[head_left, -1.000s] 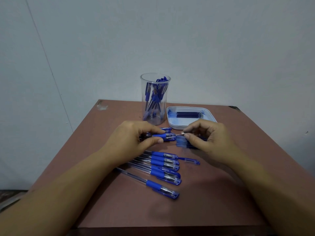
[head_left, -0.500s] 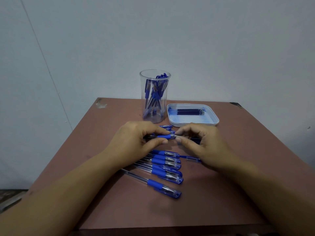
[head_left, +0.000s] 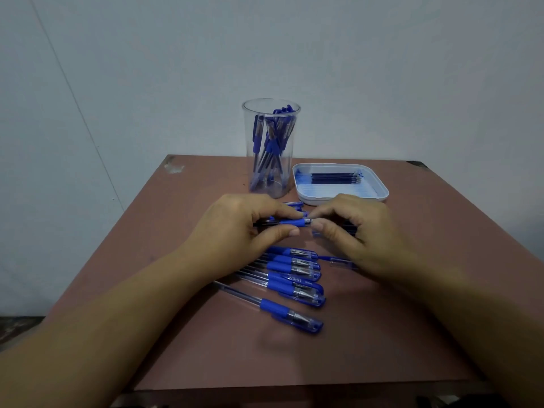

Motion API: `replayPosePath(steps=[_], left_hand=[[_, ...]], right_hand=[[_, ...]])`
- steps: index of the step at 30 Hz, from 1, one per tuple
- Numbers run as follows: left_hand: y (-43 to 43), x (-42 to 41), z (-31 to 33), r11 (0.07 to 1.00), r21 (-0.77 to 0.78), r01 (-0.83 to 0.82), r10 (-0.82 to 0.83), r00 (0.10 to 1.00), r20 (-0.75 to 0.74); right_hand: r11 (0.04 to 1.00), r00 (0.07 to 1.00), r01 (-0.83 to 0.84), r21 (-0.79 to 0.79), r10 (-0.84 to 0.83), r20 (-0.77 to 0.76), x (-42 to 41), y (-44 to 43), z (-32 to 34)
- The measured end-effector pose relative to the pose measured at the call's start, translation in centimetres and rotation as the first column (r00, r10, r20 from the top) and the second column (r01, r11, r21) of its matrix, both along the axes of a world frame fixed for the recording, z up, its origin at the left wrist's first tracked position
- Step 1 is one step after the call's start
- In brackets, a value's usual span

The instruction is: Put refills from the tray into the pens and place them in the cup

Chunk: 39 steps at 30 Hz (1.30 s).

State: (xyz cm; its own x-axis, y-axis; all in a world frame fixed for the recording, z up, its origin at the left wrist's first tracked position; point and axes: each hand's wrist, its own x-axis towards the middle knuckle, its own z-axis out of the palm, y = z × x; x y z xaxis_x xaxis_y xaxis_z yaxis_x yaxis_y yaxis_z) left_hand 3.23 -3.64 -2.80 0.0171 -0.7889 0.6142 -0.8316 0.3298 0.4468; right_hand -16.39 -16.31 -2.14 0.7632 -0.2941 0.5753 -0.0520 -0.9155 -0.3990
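Both hands pinched shut on one pen (head_left: 290,222), blue grip, silver tip, left (head_left: 235,231) and right (head_left: 353,231)

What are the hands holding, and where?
Left hand grips a clear plastic pen with blue rubber grip at that grip; right hand pinches its metal tip.

A blue-gripped pen (head_left: 290,222) lies level between both hands. Near it, capped pens (head_left: 294,278) lie in a row. Far off, the clear cup (head_left: 270,148) (upright) holds pens; right of it, the white tray (head_left: 379,187) holds dark refills (head_left: 335,178).
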Motion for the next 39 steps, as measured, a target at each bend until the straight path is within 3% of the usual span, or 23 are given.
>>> replayPosePath(steps=[5, 10, 16, 20, 24, 29, 33, 39], left_hand=[[0.0, -0.1, 0.0, 1.000, 0.018, 0.002, -0.003, 1.000, 0.014], [-0.1, -0.1, -0.1, 1.000, 0.006, 0.015, -0.015, 1.000, 0.001], [-0.2, 0.0, -0.1, 1.000, 0.010, 0.017, -0.017, 1.000, 0.016], [-0.1, 0.1, 0.0, 1.000, 0.003, 0.018, -0.018, 1.000, 0.014], [-0.1, 0.2, 0.0, 1.000, 0.005, 0.019, -0.019, 1.000, 0.015], [-0.1, 0.1, 0.1, 1.000, 0.002, 0.023, -0.023, 1.000, 0.009], [0.0, -0.1, 0.3, 1.000, -0.010, 0.012, -0.012, 1.000, 0.009], [0.0, -0.5, 0.3, 0.999, -0.013, -0.029, 0.029, 1.000, -0.009]], right_hand=[[0.998, 1.000, -0.013, -0.060, 0.015, 0.028, 0.0, 0.1, 0.2], [1.000, 1.000, -0.023, 0.014, 0.023, -0.011, -0.3, -0.3, 0.1], [0.998, 1.000, -0.026, -0.049, 0.026, 0.010, 0.0, -0.3, 0.1], [0.999, 0.999, -0.040, -0.001, 0.040, 0.007, -0.2, -0.1, 0.2], [0.996, 0.999, -0.046, -0.080, 0.048, 0.019, 0.0, -0.1, 0.2], [0.999, 0.999, -0.033, -0.033, 0.034, 0.032, 0.0, 0.0, 0.1], [0.997, 0.998, -0.013, -0.082, 0.018, 0.061, 0.0, 0.2, 0.3], [0.999, 0.999, 0.006, 0.035, -0.008, 0.051, 0.0, 0.8, 0.5]])
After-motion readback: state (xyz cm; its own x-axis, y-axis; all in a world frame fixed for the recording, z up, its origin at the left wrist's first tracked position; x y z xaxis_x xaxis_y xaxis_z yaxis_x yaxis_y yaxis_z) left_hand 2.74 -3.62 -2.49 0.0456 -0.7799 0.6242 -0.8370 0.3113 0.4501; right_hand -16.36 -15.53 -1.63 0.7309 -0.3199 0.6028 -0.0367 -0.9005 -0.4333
